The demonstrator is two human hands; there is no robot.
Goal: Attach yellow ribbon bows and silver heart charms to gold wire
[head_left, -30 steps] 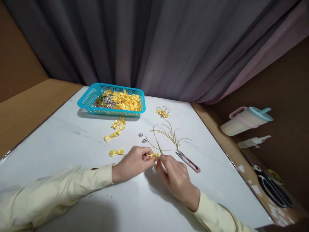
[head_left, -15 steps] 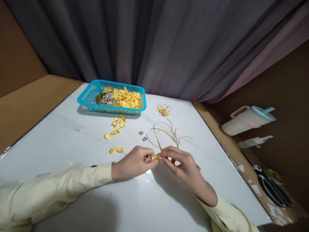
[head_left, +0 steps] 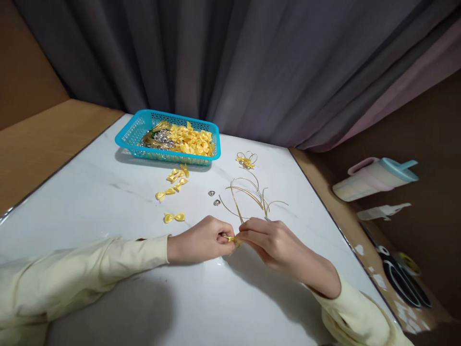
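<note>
Our left hand [head_left: 205, 240] is clutching, and our right hand [head_left: 275, 242] pinching, a small yellow-gold piece [head_left: 230, 238] above the white table [head_left: 201, 307].
The left is curling tight, the right slanting leftward; the piece is showing only a shiny sliver. Bare table is lying open toward us, gold cords [head_left: 258, 193] are curling just beyond the right hand, and a blue basket [head_left: 169, 154] is standing near the far edge.

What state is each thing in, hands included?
Left hand: closed on a small yellow piece
Right hand: fingertips pinched at that piece
Yellow bows: shaped, lying loose
Silver pieces: lying loose, apart
Gold cords: loose, curved, overlapping
Blue basket: upright, uncovered, loaded
Tumbler: lidded
Black-handled scissors: open or shut unclear
Gray curtain: drawn across
</note>
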